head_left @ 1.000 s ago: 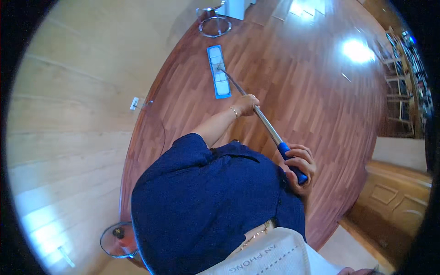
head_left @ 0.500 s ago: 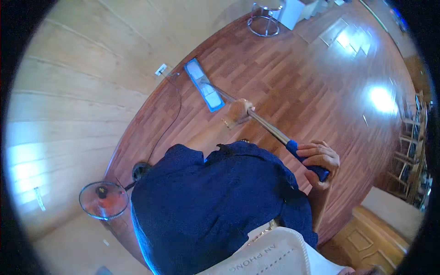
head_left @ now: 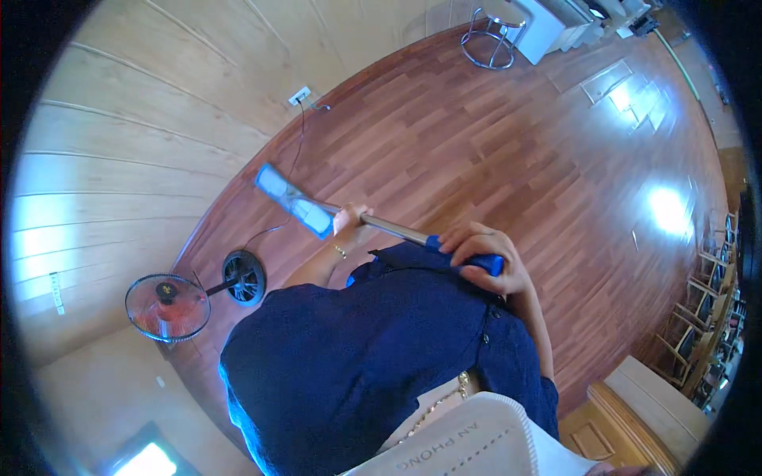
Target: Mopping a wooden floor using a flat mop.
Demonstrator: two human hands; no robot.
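Observation:
A flat mop (head_left: 394,229) with a metal pole lies across in front of my body, tilted down toward the left. My left hand (head_left: 349,224) is closed around the pole near its lower part. Higher up, my right hand (head_left: 490,252) wraps round the blue grip (head_left: 488,263) at the pole's end. The mop's blue and white head (head_left: 295,203) is on the wooden floor close to the left wall, slightly blurred. A thin black cord (head_left: 300,141) runs from the wall down to the mop head and shows again on its near side.
A standing fan (head_left: 168,309) with a round black base (head_left: 244,278) is at the left. The cord leads from it toward a wall socket (head_left: 299,96). A metal stool (head_left: 490,40) stands at the far wall. Chairs (head_left: 689,325) line the right side, near a wooden cabinet (head_left: 595,436).
The mop head has come nearer and to the left, toward the fan and over the cord. Both hands have moved left with the pole, and my view has shifted.

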